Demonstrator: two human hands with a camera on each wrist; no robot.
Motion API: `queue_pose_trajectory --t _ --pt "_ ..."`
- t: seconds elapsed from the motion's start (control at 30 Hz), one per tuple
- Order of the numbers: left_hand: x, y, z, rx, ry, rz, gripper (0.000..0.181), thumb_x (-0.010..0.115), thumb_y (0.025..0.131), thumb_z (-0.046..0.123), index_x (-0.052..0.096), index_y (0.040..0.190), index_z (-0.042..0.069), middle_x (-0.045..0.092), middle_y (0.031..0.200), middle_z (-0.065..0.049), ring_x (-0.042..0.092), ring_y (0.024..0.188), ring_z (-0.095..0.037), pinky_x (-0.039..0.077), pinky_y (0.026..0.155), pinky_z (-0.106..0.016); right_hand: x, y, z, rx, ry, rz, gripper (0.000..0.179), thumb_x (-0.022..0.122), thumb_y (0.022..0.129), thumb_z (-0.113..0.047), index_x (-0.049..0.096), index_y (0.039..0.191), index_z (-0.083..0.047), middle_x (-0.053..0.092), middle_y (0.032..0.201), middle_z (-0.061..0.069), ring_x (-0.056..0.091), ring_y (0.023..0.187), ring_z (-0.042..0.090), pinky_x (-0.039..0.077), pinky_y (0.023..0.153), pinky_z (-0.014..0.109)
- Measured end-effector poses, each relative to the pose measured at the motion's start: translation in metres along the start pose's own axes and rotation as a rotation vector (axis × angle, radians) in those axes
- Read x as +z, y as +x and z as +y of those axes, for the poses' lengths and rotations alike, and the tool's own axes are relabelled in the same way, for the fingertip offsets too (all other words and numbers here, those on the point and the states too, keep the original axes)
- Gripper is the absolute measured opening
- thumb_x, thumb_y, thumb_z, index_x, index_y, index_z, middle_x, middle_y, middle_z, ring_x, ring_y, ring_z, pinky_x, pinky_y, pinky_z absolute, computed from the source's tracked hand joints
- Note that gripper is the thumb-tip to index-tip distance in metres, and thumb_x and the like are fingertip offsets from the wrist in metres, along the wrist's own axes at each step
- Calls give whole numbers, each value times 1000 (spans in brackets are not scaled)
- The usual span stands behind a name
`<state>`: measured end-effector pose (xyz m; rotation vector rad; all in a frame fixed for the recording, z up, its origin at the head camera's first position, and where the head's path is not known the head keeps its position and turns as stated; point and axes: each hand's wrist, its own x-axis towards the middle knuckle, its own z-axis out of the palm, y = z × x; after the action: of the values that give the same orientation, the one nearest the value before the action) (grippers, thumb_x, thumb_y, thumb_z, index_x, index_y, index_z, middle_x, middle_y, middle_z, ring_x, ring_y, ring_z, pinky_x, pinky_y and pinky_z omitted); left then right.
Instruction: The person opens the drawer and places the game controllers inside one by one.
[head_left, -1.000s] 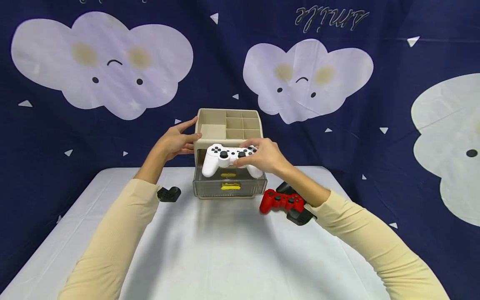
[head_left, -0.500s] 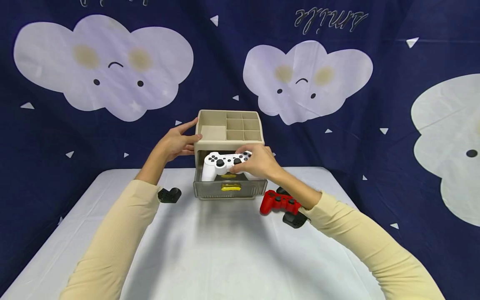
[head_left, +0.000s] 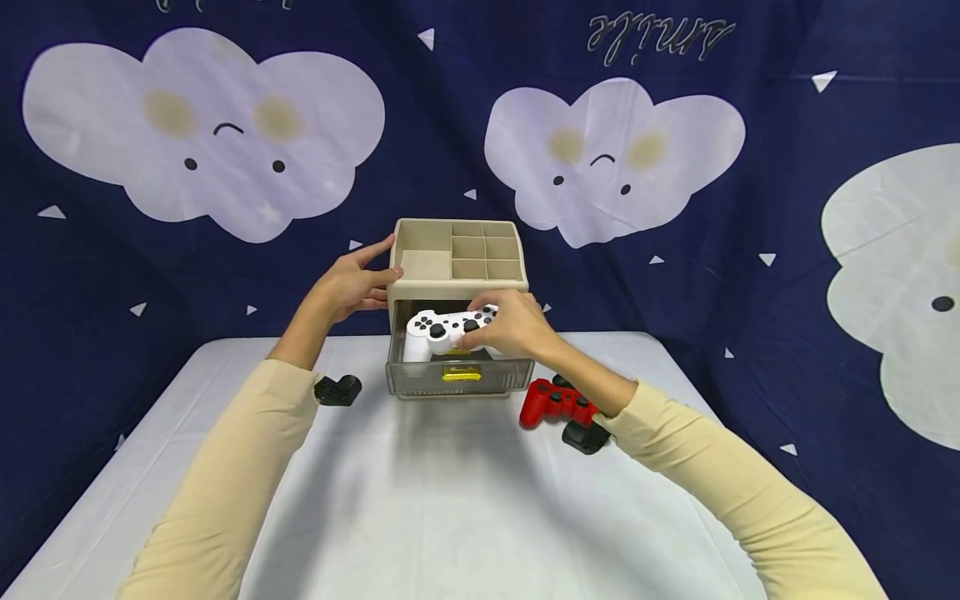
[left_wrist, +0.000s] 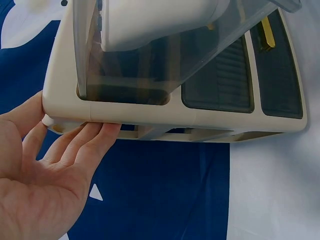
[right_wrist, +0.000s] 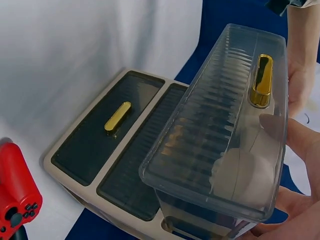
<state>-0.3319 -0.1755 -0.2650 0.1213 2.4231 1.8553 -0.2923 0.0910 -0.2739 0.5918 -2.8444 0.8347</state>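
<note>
My right hand (head_left: 517, 323) pinches the right side of a white game controller (head_left: 422, 337) and holds it inside the pulled-out top drawer (head_left: 420, 379) of a beige desk organizer (head_left: 423, 265). In the right wrist view, the controller (right_wrist: 247, 170) shows through the drawer's clear wall, and fingers cover part of it. My left hand (head_left: 348, 287) rests against the organizer's left side, its thumb on the upper rim. In the left wrist view, the fingertips of that hand (left_wrist: 50, 195) touch the organizer's side wall, fingers fairly straight.
A red game controller (head_left: 551, 402) lies on the white tablecloth (head_left: 480, 517) right of the organizer. Behind it, a black object (head_left: 561, 381) is mostly hidden by the right forearm. Two lower drawers, one with a gold handle (right_wrist: 118, 118), are shut. A dark-blue cloud-print cloth (head_left: 450, 108) hangs behind.
My right hand has lowered the white controller from above the drawer down into it, shifting slightly left. The left hand has stayed against the organizer.
</note>
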Motion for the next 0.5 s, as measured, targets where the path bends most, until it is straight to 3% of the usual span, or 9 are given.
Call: queue_pose_trajectory --t 0.5 --pt "1 1 -1 -1 2 13 75 62 103 24 19 161 41 39 157 -21 63 124 -40 54 104 -46 -6 5 3 -32 -70 -93 57 89 73 -45 75 120 -16 69 131 6 55 132 29 48 107 44"
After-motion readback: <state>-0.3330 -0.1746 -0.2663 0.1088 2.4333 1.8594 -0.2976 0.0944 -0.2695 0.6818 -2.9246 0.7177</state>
